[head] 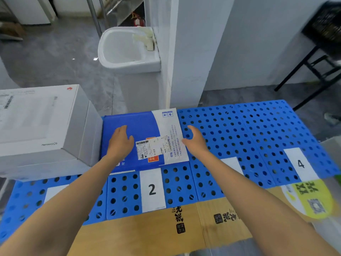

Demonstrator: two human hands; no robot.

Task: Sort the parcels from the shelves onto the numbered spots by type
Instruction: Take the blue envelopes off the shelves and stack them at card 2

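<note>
A flat blue and white parcel envelope (145,126) with a shipping label lies on the blue perforated pallet (239,130), behind the paper sign marked 2 (152,190). My left hand (120,141) rests flat on the envelope's blue part, fingers straight. My right hand (195,141) hovers at the envelope's right edge, fingers relaxed, holding nothing. A stack of white boxes (44,124) stands on the left spot, touching the envelope's left edge. The sign marked 4 (300,164) lies at the right. My right forearm partly hides another white sign (231,162).
A flattened brown cardboard sheet (166,230) lies along the pallet's near edge, with a yellow-green printed box (313,198) at right. Beyond stand a white sink (127,50), a white wall column (169,71) and a black-legged stand (313,67).
</note>
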